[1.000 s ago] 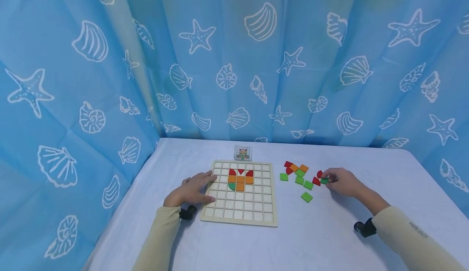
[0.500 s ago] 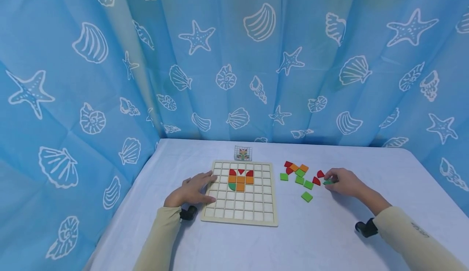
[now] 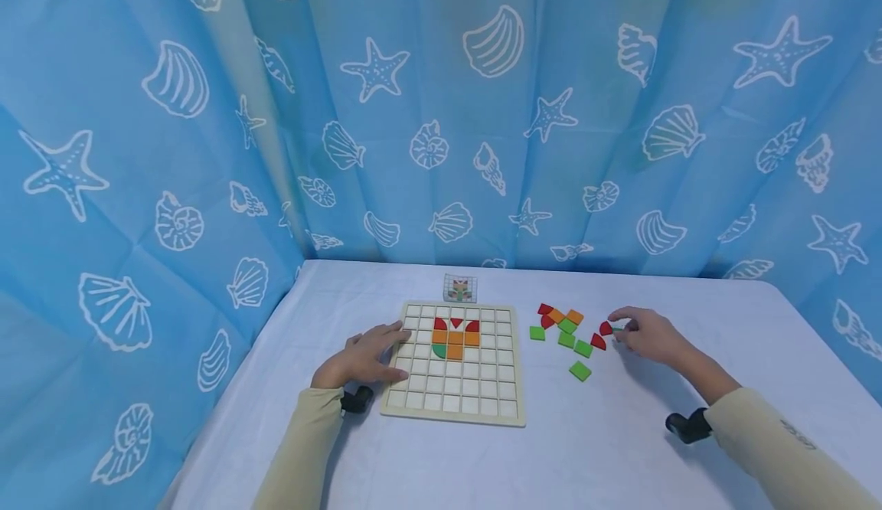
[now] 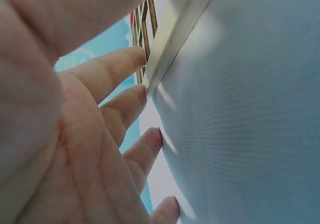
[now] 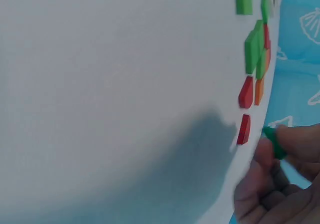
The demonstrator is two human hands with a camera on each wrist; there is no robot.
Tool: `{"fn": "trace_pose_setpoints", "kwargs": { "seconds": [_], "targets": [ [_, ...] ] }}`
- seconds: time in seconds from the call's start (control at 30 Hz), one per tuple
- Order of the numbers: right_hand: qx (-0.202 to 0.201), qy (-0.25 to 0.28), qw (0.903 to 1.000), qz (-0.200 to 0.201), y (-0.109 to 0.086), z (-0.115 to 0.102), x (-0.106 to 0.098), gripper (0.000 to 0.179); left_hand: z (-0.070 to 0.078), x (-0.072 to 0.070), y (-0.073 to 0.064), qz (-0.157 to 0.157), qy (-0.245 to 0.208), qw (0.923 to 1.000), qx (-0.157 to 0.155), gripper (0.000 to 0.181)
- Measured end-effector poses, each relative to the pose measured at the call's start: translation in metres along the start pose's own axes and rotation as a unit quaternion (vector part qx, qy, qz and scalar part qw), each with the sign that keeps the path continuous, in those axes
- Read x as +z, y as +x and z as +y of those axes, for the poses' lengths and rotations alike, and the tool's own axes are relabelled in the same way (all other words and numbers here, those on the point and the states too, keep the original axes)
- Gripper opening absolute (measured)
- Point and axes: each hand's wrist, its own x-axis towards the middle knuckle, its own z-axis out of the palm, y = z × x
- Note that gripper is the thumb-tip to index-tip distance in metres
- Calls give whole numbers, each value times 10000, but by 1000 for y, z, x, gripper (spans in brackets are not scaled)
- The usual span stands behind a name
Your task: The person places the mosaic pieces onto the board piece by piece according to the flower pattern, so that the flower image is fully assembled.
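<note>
Piece (image 3: 617,329), green, length sideways, pinched in right hand (image 3: 648,334); left hand (image 3: 365,354) spread, touching board (image 3: 460,386).

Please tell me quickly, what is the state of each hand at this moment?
Left hand: open, fingers spread, touching the grid board at its left edge.
Right hand: closed, pinching a dark green piece.

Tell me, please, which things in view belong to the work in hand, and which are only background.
Belonging to the work, I judge:
grid board, touched by the left hand
green piece, pinched by the right hand
loose red, orange and green tiles
picture card beyond the grid board, probably

Only background:
blue shell-print curtain
white tablecloth
</note>
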Motion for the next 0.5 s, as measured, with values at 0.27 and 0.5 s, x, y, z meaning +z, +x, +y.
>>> {"fn": "trace_pose_setpoints", "kwargs": {
  "seconds": [0.27, 0.5],
  "targets": [
    [100, 629, 9975, 301, 1, -23, 5, 30, 0, -3, 1, -47, 65, 10000, -30, 80],
    [446, 996, 9915, 705, 13, -34, 15, 36, -1, 0, 2, -68, 48, 9999, -126, 81]
  ]
}}
